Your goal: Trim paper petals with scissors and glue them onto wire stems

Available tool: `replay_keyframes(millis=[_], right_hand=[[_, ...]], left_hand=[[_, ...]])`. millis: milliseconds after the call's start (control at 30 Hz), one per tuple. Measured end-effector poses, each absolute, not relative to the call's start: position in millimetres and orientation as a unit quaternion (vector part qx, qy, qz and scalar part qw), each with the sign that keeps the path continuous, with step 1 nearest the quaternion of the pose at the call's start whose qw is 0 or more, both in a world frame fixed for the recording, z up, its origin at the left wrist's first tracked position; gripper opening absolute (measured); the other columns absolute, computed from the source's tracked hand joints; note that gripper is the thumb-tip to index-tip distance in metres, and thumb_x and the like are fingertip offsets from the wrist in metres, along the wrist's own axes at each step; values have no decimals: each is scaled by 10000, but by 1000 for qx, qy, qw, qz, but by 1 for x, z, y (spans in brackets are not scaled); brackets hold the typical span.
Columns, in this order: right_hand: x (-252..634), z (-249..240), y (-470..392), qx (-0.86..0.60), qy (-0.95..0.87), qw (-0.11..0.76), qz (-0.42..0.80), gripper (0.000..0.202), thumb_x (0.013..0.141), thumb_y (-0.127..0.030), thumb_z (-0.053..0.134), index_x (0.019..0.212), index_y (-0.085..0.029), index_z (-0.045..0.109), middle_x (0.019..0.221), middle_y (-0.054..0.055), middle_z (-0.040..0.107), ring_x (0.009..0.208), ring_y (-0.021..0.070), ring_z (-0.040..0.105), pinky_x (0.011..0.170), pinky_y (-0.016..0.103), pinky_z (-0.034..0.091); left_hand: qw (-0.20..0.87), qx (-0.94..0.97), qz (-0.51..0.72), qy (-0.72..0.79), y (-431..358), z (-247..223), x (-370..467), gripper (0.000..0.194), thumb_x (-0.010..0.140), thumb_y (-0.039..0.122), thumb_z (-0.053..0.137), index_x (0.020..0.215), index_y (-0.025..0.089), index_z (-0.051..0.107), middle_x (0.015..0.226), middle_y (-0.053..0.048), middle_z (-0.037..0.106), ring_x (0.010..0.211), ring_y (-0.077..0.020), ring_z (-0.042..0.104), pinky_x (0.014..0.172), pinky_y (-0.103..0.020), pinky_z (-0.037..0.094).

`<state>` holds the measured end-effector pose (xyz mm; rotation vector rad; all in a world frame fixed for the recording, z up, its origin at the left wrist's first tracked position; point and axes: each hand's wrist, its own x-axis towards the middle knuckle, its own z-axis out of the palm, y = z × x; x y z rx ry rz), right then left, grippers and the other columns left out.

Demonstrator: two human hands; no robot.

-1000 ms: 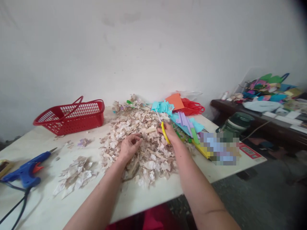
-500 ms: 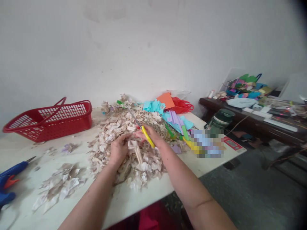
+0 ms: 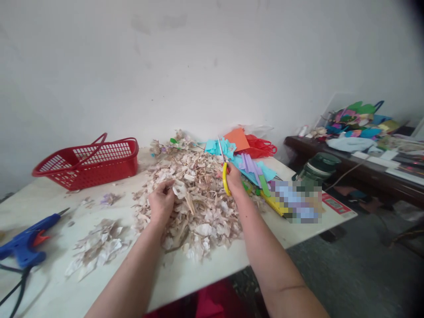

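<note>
My right hand (image 3: pixel 233 177) is closed around the yellow handle of a pair of scissors (image 3: pixel 224 172), whose metal blades point away toward the wall. Pinched in my left hand (image 3: pixel 162 199) is a pale, crumpled strip of dried petal or husk (image 3: pixel 181 191), with its narrow end hanging down to the right. Both hands are over a wide heap of dry beige and white scraps (image 3: pixel 212 207) on the white table. The left fingertips are partly hidden behind the hand.
A red plastic basket (image 3: pixel 99 173) stands at the back left, with a blue glue gun (image 3: pixel 33 243) nearer me. Turquoise paper (image 3: pixel 215 146), an orange sheet (image 3: pixel 237 139) and a red bag (image 3: pixel 261 147) lie behind the heap. A dark green jar (image 3: pixel 319 170) stands right.
My hands have separated. The right has moved right and away with the scissors, which now point more upright. My left still holds the pale strip; the view has shifted left.
</note>
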<state>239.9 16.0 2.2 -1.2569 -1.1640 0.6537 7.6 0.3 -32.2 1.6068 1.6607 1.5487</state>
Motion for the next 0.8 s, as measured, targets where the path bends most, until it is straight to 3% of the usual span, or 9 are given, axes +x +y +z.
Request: replay_keyframes(millis=[133, 300, 433, 667, 800], right_hand=[[253, -6, 24, -615, -550, 542, 158, 246, 574, -180, 548, 815, -196, 593, 664, -30, 543, 609, 134, 480, 611, 251, 387], [253, -9, 25, -622, -571, 519, 136, 238, 609, -130, 493, 802, -213, 604, 678, -13, 561, 631, 149, 490, 661, 272, 407], [244, -4, 18, -627, -584, 500, 128, 276, 600, -114, 491, 834, -203, 607, 708, 0, 578, 660, 163, 504, 689, 293, 414], [231, 0, 12, -572, -587, 535, 205, 301, 586, -216, 571, 881, -168, 595, 735, -4, 567, 659, 144, 501, 663, 280, 420], [222, -2, 10, -516, -588, 542, 306, 312, 596, -297, 600, 879, -167, 588, 648, -30, 532, 590, 122, 494, 602, 260, 434]], left_hand=[[218, 575, 559, 556, 4, -34, 7, 416, 656, 217, 483, 1045, 172, 625, 666, -11, 629, 520, -119, 521, 525, -216, 412], [223, 586, 578, 522, 3, -32, 9, 433, 660, 283, 551, 1074, 172, 610, 794, -40, 643, 610, -118, 532, 567, -213, 414], [303, 564, 599, 481, -1, -29, 12, 560, 657, 337, 579, 1192, 180, 520, 693, 13, 602, 451, -58, 423, 451, -182, 343], [415, 535, 594, 435, -7, -22, 14, 673, 649, 368, 621, 1265, 180, 425, 590, 47, 539, 383, -37, 363, 374, -161, 260], [465, 522, 577, 423, -10, -17, 14, 814, 592, 356, 691, 1305, 169, 346, 593, 34, 579, 431, -65, 447, 411, -167, 308]])
